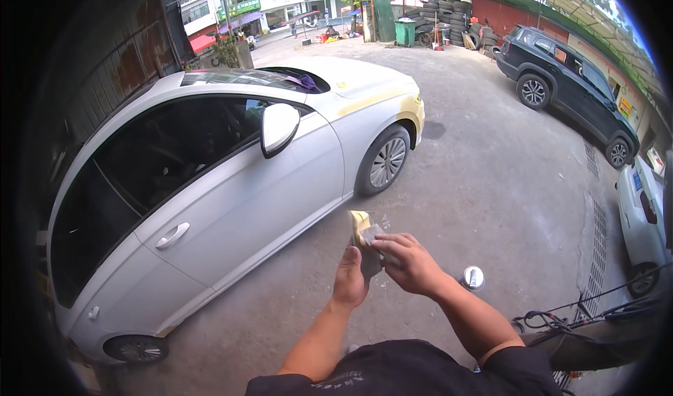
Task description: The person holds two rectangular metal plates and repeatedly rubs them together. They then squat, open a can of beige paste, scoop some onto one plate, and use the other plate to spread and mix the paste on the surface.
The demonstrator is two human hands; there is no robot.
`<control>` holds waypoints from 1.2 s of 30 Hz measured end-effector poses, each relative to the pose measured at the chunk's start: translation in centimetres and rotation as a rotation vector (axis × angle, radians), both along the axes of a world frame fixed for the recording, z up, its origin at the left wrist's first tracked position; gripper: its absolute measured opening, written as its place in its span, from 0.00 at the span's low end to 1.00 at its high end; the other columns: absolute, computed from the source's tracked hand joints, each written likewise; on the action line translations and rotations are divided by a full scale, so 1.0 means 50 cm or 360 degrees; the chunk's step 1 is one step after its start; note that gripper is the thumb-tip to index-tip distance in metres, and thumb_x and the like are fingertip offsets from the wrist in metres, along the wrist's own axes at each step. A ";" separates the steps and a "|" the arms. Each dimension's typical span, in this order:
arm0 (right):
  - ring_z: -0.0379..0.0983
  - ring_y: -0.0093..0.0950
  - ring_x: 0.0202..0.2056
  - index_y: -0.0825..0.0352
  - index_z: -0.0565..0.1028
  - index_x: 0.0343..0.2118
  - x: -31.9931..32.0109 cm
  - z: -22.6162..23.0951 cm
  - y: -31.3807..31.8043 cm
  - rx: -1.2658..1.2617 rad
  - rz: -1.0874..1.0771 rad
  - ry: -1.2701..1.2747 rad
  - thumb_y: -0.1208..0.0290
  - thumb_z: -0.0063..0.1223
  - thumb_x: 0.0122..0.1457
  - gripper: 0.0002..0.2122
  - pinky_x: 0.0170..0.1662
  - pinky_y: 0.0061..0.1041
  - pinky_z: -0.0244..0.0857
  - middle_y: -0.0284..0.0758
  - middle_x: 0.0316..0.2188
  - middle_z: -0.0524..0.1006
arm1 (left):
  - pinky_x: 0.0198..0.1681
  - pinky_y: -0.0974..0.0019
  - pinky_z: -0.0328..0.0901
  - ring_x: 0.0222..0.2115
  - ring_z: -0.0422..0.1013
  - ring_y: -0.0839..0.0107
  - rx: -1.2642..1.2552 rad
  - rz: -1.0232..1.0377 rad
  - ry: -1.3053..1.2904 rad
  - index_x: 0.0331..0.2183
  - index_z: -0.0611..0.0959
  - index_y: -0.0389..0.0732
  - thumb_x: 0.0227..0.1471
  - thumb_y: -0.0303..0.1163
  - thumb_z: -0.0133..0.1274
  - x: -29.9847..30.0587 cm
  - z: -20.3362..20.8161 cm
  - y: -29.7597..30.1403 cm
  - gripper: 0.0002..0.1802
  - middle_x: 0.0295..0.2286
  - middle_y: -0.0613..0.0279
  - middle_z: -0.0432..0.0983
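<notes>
My left hand (350, 280) grips a dark, flat putty board (366, 264) from its left side, thumb up along its edge. Yellow putty (359, 220) covers the board's upper end. In my right hand (410, 259) is a small grey putty spreader (371, 233), pinched with the fingers laid across it and touching the board beside the putty. A white car (280, 178) stands to the left, with yellowish patches (371, 100) along its front fender and bumper.
A round tin (473, 278) stands on the concrete by my right forearm. Cables (554, 319) hang at the lower right. A dark SUV (568, 80) and another white car (641, 213) are parked right. Stacked tires (449, 17) and a green bin (404, 32) stand far back.
</notes>
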State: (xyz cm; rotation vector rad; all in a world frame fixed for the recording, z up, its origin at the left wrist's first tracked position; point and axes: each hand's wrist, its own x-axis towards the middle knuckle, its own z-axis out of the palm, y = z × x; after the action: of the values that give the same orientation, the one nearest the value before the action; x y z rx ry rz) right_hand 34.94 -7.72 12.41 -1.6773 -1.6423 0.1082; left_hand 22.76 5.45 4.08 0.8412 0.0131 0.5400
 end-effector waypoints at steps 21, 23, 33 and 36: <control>0.70 0.41 0.51 0.64 0.77 0.45 0.095 0.037 -0.018 0.0228 0.0484 0.0086 0.86 0.51 0.40 0.24 0.55 0.37 0.65 0.37 0.49 0.76 | 0.38 0.40 0.73 0.52 0.65 0.37 -0.0616 -0.1255 -0.0337 0.63 0.57 0.42 0.60 0.57 0.41 -0.039 -0.006 0.052 0.40 0.57 0.45 0.62; 0.69 0.41 0.51 0.64 0.77 0.45 0.107 0.018 -0.022 0.0231 0.0476 0.0183 0.86 0.51 0.39 0.25 0.55 0.37 0.65 0.37 0.50 0.75 | 0.39 0.40 0.73 0.53 0.64 0.38 -0.0565 -0.1225 -0.0310 0.63 0.57 0.42 0.60 0.58 0.41 -0.040 0.002 0.049 0.40 0.57 0.47 0.62; 0.73 0.24 0.45 0.72 0.69 0.51 0.030 -0.094 -0.075 -0.0079 0.0130 0.2055 0.77 0.59 0.56 0.20 0.50 0.27 0.67 0.37 0.44 0.76 | 0.60 0.49 0.58 0.61 0.58 0.56 -0.0114 -0.0216 -0.0153 0.63 0.57 0.42 0.57 0.60 0.45 -0.011 0.055 0.036 0.43 0.58 0.52 0.62; 0.73 0.23 0.44 0.73 0.69 0.50 0.042 -0.079 -0.044 -0.0039 0.0128 0.1954 0.78 0.58 0.57 0.18 0.50 0.26 0.67 0.36 0.43 0.76 | 0.62 0.51 0.55 0.59 0.61 0.58 -0.0079 -0.0216 -0.0088 0.62 0.60 0.39 0.59 0.54 0.47 -0.007 0.048 0.024 0.39 0.56 0.50 0.64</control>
State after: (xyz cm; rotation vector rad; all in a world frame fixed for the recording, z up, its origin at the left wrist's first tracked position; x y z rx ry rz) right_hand 37.05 -9.94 8.45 -1.1092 -0.7388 0.9798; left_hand 22.41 6.63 6.47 0.7720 -0.0806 0.4334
